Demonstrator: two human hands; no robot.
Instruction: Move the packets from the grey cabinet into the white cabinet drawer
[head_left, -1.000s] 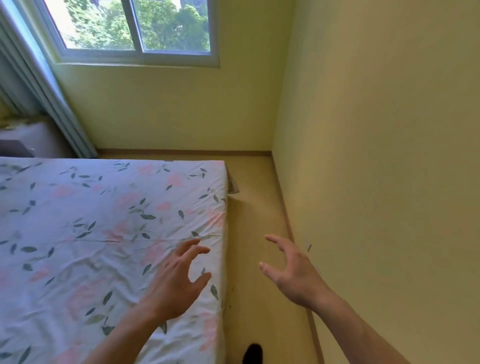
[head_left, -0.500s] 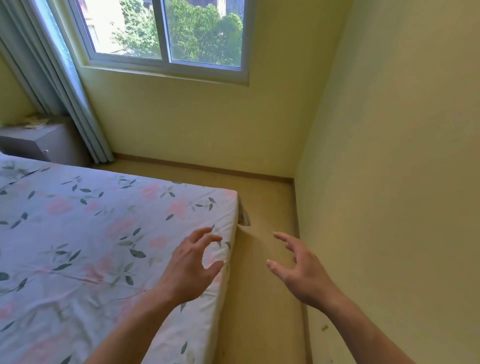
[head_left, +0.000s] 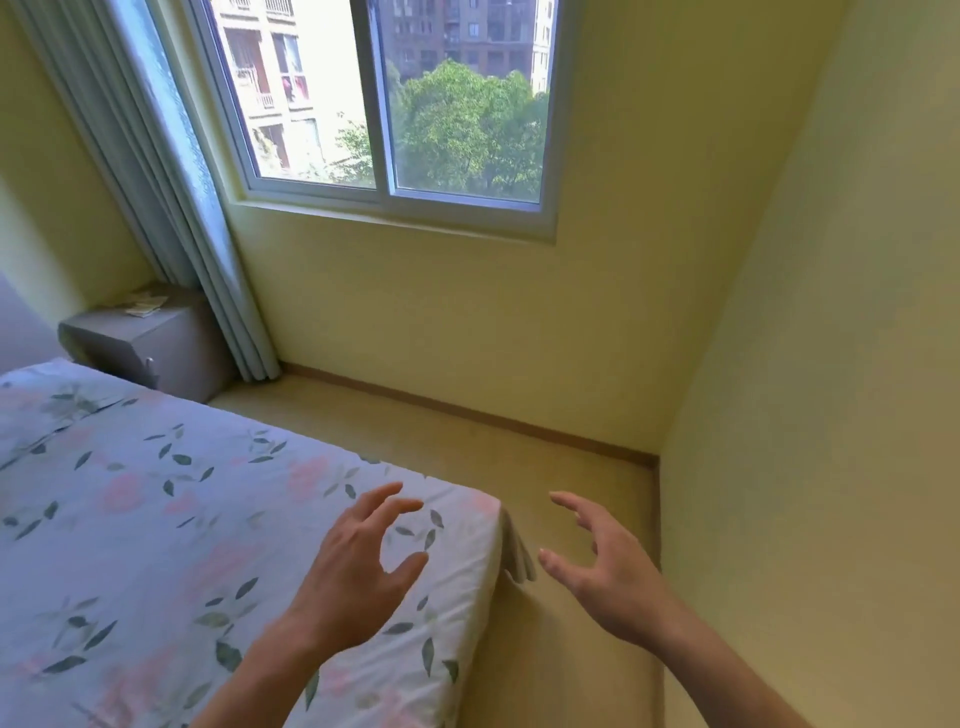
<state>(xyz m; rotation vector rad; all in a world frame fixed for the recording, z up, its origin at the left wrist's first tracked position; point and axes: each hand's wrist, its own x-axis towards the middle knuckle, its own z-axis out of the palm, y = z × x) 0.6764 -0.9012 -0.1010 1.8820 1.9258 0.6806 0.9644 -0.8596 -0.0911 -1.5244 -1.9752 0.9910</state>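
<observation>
Packets (head_left: 141, 305), flat and papery, lie atop boxy grey cabinet (head_left: 156, 345).

Pale yellow walls (head_left: 519, 332) meet in a corner at about two o'clock, with a brown skirting strip along a tan floor (head_left: 545, 467). A white-framed sliding window (head_left: 384, 104) at twelve o'clock lets in daylight and shows trees and apartment blocks, with a grey-blue curtain (head_left: 171, 197) hanging at eleven o'clock. A bed (head_left: 156, 519) in a leaf-and-flower sheet fills eight o'clock.
</observation>
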